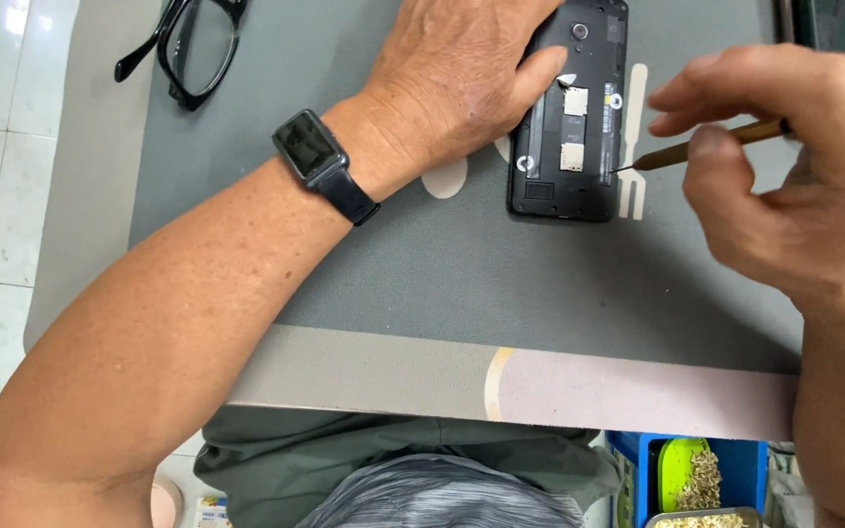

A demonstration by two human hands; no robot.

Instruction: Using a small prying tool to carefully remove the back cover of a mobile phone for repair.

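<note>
- At far left on the grey work mat (246,147): black-framed plastic spectacles (193,44), folded open, untouched.
- Left of centre: left hand (462,73), black smartwatch (313,154) at the wrist, pressed flat on a black rectangular phone with back cover removed (569,108), thumb on its exposed interior.
- Phone lying near the mat's far edge; judged light, rigid, with fragile internals; best steadied by the outer frame.
- At right: right hand (794,166) pinched shut around a slim brown-handled screwdriver (706,145), tip at the phone's right edge.
</note>
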